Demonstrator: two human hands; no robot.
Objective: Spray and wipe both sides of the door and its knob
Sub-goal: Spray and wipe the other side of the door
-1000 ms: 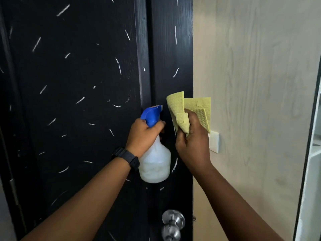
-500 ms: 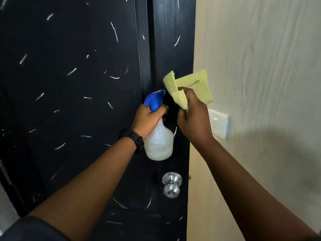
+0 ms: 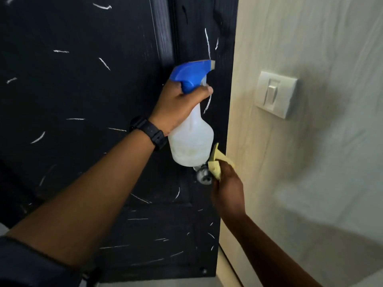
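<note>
**Spotter:** Where is the knob from your seat?

**Me:** Low on the door [image 3: 83,100], close to its right-hand edge. It sits at about five o'clock from the base of the spray bottle [image 3: 190,141]. I only see part of the knob [image 3: 204,177], because the bottle hides its top.

**Spotter:** How do you expect it to handle?

**Me:** I judge it to be hard, shiny metal, round and smooth, so it will be slippery once wet. I'd wrap the cloth [image 3: 216,162] round it and twist rather than press flat. The cloth looks thin, limp and light, best bunched in the fingers. The bottle is pale plastic, probably light, and stiff enough to carry by the neck under its blue trigger head.

**Spotter:** And the hands?

**Me:** My left hand [image 3: 178,104] is closed round the bottle's neck, fingers curled just below the blue head, with the nozzle close to the door face. My right hand [image 3: 228,191] is curled round the bunched yellow cloth at the knob's three o'clock. The cloth is against the knob or just beside it, and I cannot tell which.

**Spotter:** Anything else around?

**Me:** White streaks [image 3: 103,63] are scattered over the dark door. A light switch [image 3: 275,94] sits on the pale wall [image 3: 310,183] at three o'clock from the spray head
</note>
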